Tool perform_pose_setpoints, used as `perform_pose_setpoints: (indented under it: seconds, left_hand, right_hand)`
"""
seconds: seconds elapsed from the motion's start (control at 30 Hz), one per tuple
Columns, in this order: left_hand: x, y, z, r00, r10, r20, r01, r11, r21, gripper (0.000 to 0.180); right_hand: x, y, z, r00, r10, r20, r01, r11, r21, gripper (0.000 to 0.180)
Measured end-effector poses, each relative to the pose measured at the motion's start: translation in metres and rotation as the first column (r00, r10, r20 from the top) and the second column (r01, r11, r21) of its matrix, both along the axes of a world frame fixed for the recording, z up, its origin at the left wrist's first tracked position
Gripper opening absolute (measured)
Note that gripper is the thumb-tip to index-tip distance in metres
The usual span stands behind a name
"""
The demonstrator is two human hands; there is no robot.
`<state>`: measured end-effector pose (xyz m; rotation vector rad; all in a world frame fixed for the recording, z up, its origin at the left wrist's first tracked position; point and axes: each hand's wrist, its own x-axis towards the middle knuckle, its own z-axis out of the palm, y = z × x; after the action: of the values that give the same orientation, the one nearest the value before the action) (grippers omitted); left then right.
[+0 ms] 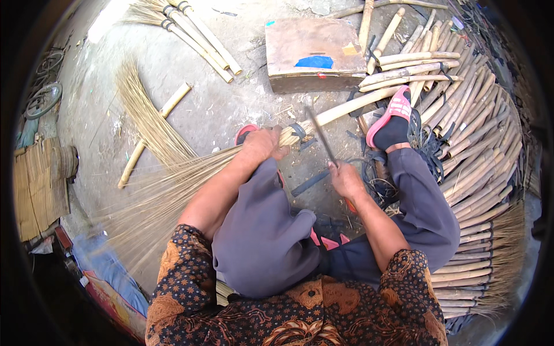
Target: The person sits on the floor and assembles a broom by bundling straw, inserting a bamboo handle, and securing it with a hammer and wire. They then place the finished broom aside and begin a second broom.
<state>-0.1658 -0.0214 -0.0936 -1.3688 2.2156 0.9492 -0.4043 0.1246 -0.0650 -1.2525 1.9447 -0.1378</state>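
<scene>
My left hand (264,144) is closed around the bristle bundle of a broom (340,108), close to where a dark strip (298,131) wraps the bundle on the pale wooden handle. The bristles fan out to the lower left, past my left forearm. The handle runs up to the right, its far part beside my pink-sandalled foot (395,118). In my closed right hand (348,181) is a long, narrow, dark blade-like tool (321,135), slightly blurred. It points up and left, its tip near the broom handle and apart from my left hand.
Behind the broom stands a wooden box (314,49). Finished brooms (196,40) lie at the far left; a loose bristle bundle (147,118) crosses a bare stick (135,161). Many stacked brooms (470,173) curve along the right, with dark strips (430,153) beside my foot.
</scene>
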Motion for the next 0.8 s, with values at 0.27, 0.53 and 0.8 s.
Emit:
perform_pose_setpoints:
  seconds: [0.27, 0.53, 0.8]
  left_hand:
    - [-0.005, 0.027, -0.022, 0.999, -0.015, 0.034, 0.022, 0.979, -0.202, 0.066]
    - [-0.007, 0.028, -0.018, 0.999, -0.003, 0.045, 0.011, 0.984, -0.177, 0.068]
    - [-0.008, 0.025, -0.017, 0.998, -0.001, 0.068, 0.012, 0.985, -0.173, 0.066]
  right_hand:
    - [-0.007, 0.003, -0.003, 0.988, 0.093, -0.122, -0.086, 0.995, 0.058, 0.038]
    - [0.0, -0.005, 0.008, 0.993, 0.051, -0.102, -0.042, 0.995, 0.087, 0.038]
    - [0.003, -0.009, 0.009, 0.995, 0.032, -0.092, -0.015, 0.984, 0.176, 0.04]
